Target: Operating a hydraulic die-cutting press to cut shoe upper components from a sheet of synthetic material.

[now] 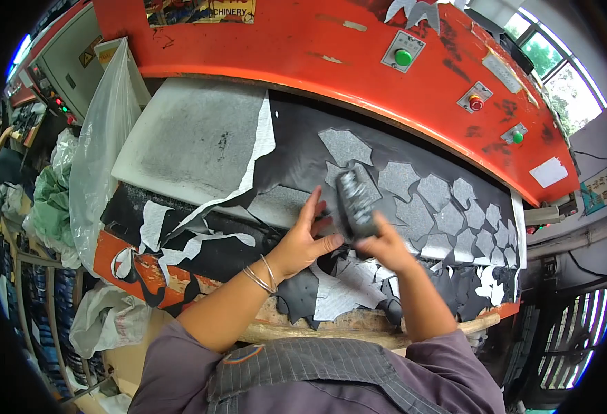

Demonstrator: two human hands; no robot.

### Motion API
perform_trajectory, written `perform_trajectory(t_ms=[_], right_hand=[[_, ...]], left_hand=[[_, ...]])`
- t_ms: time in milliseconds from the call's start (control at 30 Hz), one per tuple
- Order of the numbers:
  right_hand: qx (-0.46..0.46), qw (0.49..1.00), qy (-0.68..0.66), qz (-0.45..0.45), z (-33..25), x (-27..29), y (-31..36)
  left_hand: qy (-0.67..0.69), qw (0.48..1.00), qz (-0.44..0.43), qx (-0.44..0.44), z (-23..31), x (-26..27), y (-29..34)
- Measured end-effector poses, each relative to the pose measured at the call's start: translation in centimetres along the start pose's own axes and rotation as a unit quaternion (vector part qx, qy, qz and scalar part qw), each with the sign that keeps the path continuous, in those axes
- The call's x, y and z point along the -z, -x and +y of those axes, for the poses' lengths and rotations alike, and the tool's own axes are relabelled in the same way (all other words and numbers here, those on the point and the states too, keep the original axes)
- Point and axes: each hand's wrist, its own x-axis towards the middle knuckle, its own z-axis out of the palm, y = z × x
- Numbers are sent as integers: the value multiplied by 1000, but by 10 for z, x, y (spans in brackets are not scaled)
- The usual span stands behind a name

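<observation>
My right hand [385, 243] grips a dark oblong bundle [356, 200] with a grey-streaked face. Motion blurs it, so I cannot tell whether it is a stack of cut pieces or one solid block. My left hand [309, 233] is just left of the bundle, fingers stretched and thumb apart, holding nothing I can see. Beneath and beyond both hands lies a black sheet [296, 138], leather-like, on a white cutting board [179, 131]. Many-sided shapes with grey fuzzy faces, such as one grey piece [397, 178], cover its right side.
An orange-red machine beam [303, 48] spans the far side, bearing green buttons [403, 57] and a red button [476, 103]. Offcuts [348, 286] pile along the near edge above a wooden bar [317, 332]. A clear plastic bag [103, 152] hangs at the left.
</observation>
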Motion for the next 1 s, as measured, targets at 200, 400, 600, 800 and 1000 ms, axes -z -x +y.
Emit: perform_trajectory(t_ms=[200, 400, 600, 800, 1000], right_hand=[[21, 968, 227, -102, 0, -28, 12], [-8, 945, 294, -141, -13, -51, 2], [80, 918, 336, -194, -6, -85, -14], [49, 890, 446, -83, -33, -72, -59], [64, 814, 575, 52, -23, -52, -117]], left_hand=[[5, 995, -59, 86, 1, 25, 21], [186, 975, -40, 115, 21, 37, 58], [174, 971, 146, 71, -5, 70, 87], [-426, 863, 239, 130, 40, 154, 135], [-497, 803, 284, -165, 89, 133, 75]])
